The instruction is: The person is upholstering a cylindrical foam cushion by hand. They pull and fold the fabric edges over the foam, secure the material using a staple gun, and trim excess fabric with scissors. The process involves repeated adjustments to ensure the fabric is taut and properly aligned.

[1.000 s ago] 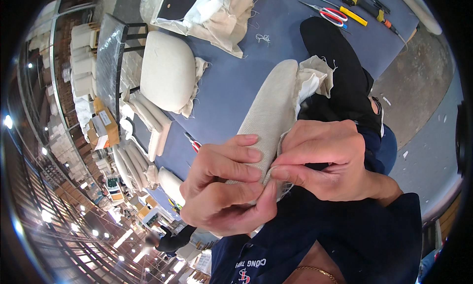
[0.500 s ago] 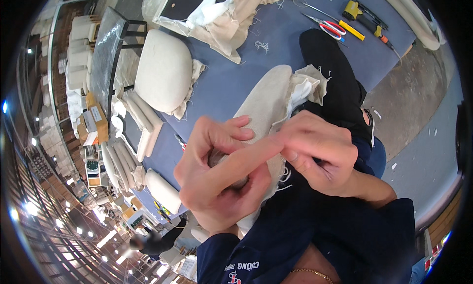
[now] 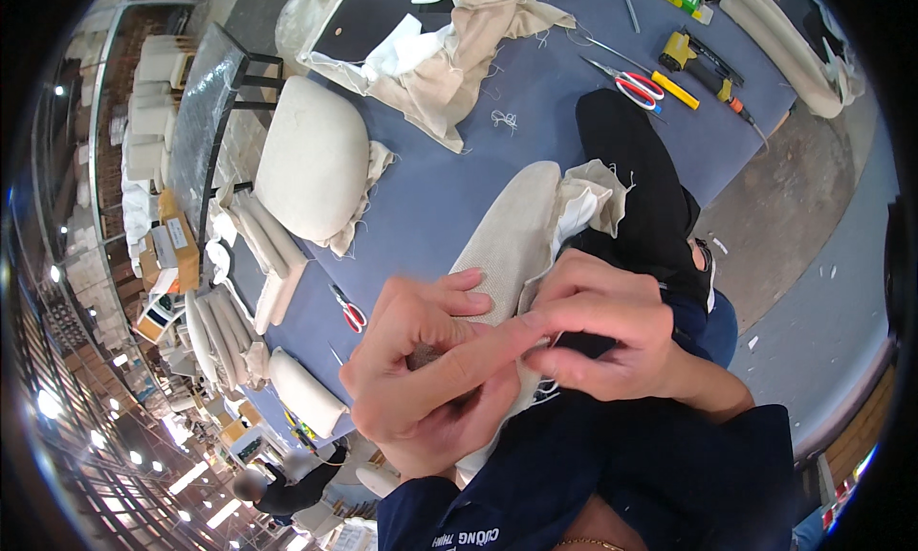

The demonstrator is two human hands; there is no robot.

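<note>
A beige upholstered pad [image 3: 512, 216] leans across my lap, with loose frayed fabric and white lining [image 3: 579, 207] along its right side. Over its lower end, my left hand [image 3: 435, 374] is curled closed, its index finger stretched toward the other hand. My right hand [image 3: 607, 326] is closed in a pinch beside the pad's edge, meeting that left fingertip. Whatever lies between the fingers is hidden or too thin to name. White threads [image 3: 547, 390] hang from the fabric below the hands.
Red-handled scissors [image 3: 639, 90], a yellow-handled tool [image 3: 676, 89] and a yellow-black staple gun [image 3: 681, 52] lie on the blue-grey table [image 3: 411, 197]. More scissors [image 3: 352, 314] rest at left, near a beige cushion [image 3: 311, 154]. Loose beige fabric [image 3: 459, 73] lies at the far side.
The view has shifted, so the table and pad appear lower. My right fingers have loosened from a tight curl to a wider pinch. The left scissors have come out from behind my left hand.
</note>
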